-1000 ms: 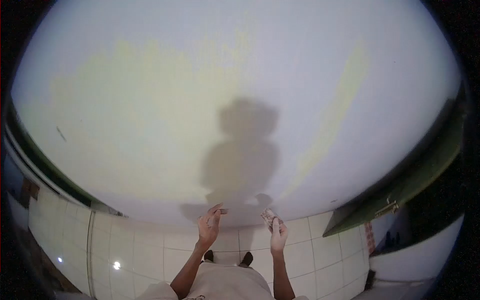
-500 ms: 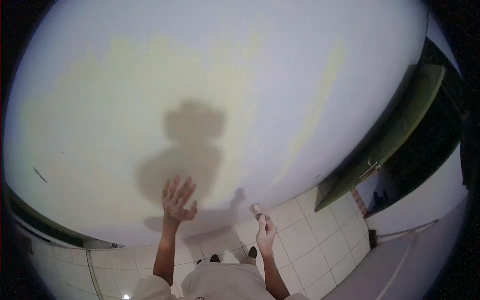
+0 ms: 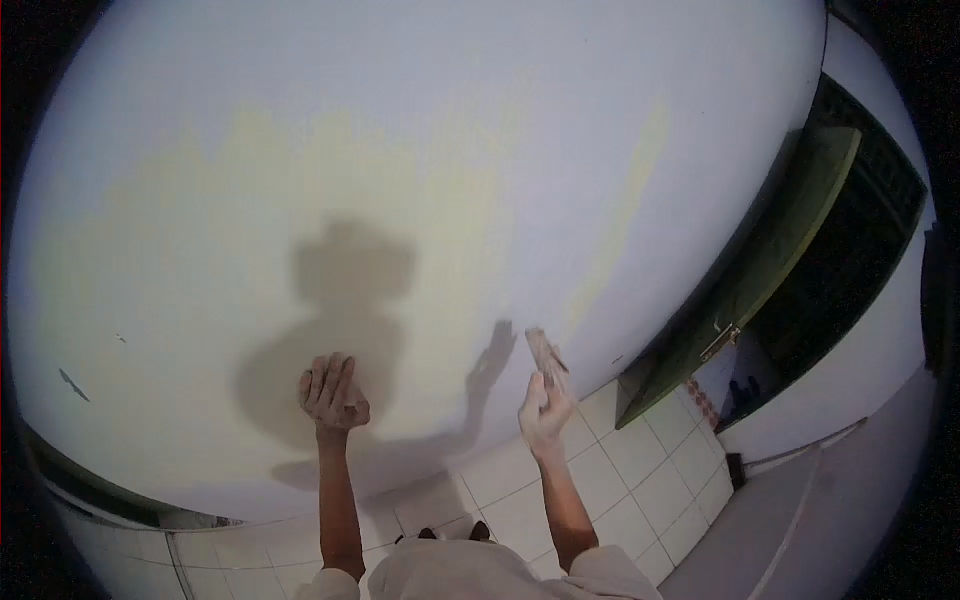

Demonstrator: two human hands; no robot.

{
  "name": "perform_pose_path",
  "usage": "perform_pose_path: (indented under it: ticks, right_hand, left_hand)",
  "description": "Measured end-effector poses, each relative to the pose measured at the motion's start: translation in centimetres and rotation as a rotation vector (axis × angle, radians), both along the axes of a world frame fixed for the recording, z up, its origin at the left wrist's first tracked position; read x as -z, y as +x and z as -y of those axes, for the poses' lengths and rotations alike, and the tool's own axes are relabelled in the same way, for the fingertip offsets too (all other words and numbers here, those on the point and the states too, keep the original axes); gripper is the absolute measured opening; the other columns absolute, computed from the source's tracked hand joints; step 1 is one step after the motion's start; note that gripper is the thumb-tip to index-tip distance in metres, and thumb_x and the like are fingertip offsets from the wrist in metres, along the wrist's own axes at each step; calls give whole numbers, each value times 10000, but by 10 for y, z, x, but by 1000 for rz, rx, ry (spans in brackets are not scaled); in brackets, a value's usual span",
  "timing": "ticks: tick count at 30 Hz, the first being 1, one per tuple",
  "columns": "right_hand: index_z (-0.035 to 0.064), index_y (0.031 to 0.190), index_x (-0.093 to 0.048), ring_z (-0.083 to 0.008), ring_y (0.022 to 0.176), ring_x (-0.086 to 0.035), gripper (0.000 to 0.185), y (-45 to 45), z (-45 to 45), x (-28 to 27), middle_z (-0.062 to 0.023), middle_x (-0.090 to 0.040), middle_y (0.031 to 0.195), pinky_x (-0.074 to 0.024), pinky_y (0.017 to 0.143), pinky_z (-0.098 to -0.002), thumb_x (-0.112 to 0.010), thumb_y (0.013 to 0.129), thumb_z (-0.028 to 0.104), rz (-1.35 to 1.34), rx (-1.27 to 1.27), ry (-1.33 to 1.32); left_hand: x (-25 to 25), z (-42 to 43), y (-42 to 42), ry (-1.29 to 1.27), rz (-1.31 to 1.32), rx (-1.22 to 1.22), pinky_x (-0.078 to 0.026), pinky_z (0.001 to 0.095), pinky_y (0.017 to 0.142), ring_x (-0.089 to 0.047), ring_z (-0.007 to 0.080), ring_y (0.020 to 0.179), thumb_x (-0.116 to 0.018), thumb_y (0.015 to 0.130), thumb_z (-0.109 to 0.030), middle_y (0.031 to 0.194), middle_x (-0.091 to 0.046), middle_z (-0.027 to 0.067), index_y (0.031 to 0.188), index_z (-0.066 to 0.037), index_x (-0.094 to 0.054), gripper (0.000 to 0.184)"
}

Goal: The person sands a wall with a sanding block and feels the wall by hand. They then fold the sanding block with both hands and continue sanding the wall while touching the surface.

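In front of me is a pale wall [image 3: 450,170] with yellowish patches and my dark shadow on it. My left hand [image 3: 335,395] is raised in front of the shadowed part of the wall. Its fingers point up and are slightly bent, with nothing seen in them; whether they touch the wall I cannot tell. To the right, my right hand [image 3: 545,410] grips a pale, flat, folded-looking piece [image 3: 543,352] between thumb and fingers. The piece sticks up from the hand, close to the wall, and its exact kind is not clear.
On the right a dark green door [image 3: 750,270] stands ajar with a metal handle [image 3: 720,343]. Pale floor tiles [image 3: 620,470] run along the wall's foot. A dark chipped spot [image 3: 72,385] marks the wall at the left.
My right hand has risen with the folded piece, higher along the wall. My left hand has shifted slightly left, and its spread fingers have drawn closer and bent. The view has turned slightly.
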State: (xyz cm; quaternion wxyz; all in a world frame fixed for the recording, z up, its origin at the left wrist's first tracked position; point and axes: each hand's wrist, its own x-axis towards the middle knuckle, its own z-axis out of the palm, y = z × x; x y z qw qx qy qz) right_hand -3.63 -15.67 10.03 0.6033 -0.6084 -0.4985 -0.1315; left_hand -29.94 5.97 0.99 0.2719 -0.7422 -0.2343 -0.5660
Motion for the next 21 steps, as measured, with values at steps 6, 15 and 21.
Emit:
perform_pose_path:
  ticks: [6, 15, 21]
  right_hand:
    - [-42, 1369, -609, -379, 1341, -564, 387, 18, -46, -75, -164, -658, 1361, -344, 1171, -544, -431, 1055, 99, 315, -43, 243]
    - [-31, 1409, -575, -309, 1373, -546, 418, 39, -92, -139, -144, -638, 1402, -292, 1216, -519, -504, 1025, 117, 421, -42, 444]
    - [-17, 1412, -573, -322, 1375, -539, 425, 47, -116, -179, -121, -623, 1426, -134, 1245, -585, -508, 1018, 129, 458, 104, 482]
  left_hand:
    - [0, 2, 1, 12, 30, -14, -305, 503, 1205, -538, 369, 1376, -449, 936, -315, 1329, -692, 120, 1213, -63, -754, 483]
    - [0, 1, -1, 6, 35, -6, -313, 526, 1194, -545, 380, 1365, -442, 943, -255, 1319, -695, 136, 1197, -60, -758, 450]
    - [-3, 3, 0, 6, 38, -46, -288, 458, 1221, -526, 341, 1388, -470, 811, -132, 1257, -727, 97, 1154, -89, -770, 457]
